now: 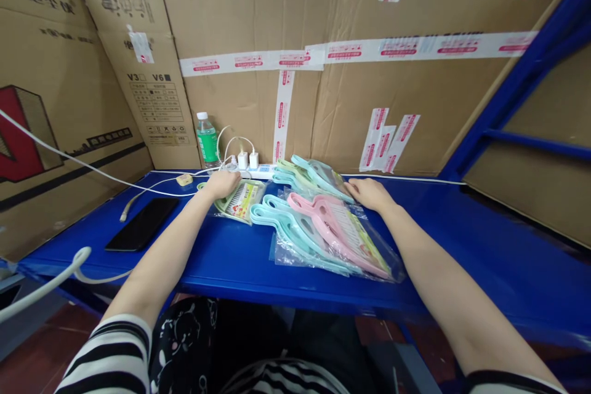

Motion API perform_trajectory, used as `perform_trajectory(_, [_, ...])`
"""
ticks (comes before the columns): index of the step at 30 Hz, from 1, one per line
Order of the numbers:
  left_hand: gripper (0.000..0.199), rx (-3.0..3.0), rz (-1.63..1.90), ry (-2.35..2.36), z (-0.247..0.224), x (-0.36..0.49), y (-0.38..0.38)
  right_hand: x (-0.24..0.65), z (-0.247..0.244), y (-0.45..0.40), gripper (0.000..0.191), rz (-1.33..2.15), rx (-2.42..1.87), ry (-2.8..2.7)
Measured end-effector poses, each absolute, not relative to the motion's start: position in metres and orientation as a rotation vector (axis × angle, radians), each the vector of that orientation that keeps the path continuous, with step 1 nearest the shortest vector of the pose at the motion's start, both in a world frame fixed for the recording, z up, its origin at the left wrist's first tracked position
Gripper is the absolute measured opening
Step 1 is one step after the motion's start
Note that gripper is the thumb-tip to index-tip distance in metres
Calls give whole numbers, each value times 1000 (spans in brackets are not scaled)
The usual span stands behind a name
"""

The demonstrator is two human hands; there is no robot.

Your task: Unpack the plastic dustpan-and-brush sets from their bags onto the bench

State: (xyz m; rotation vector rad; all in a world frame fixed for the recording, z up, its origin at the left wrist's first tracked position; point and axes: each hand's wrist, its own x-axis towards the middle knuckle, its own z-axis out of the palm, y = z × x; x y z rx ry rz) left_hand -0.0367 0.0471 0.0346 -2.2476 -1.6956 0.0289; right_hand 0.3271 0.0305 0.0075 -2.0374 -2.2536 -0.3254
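My left hand (223, 184) is closed at the left end of a green bagged brush set (242, 200), near the back of the blue table. At the right, my right hand (370, 193) rests with curled fingers against the back bagged set of green and light-blue pieces (314, 177); whether it grips the bag is unclear. In front, between my arms, lie bagged light-blue pieces (295, 234) and a pink one (335, 228) with a yellow label, overlapping in clear plastic.
A black phone (142, 224) lies left of my left forearm. Behind stand a green-labelled bottle (207, 140) and a power strip (261, 172) with white chargers and cables. Taped cardboard (240, 18) walls the back; blue metal posts (512, 80) rise at the right.
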Motion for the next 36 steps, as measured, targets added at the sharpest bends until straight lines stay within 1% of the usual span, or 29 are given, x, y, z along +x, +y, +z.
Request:
perform_trajectory(6, [37,-2175,9,-1787,35,-48,50,334,6,33,32,-277,-2036,-2244])
perform_trajectory(15, [46,-2184,30,-1867,42,-68,54,339,6,35,32,-232,-2024,-2238])
perform_trajectory(18, [41,-2260,55,-1828,42,-70,55,337,7,33,32,-229,-2030,-2235])
perform_trajectory(22, [37,-2300,31,-1782,36,-62,58,336,7,32,31,-221,-2025,-2246])
perform_trajectory(36, [37,-2152,-206,-1891,21,-22,54,338,5,35,29,-202,-2021,-2273])
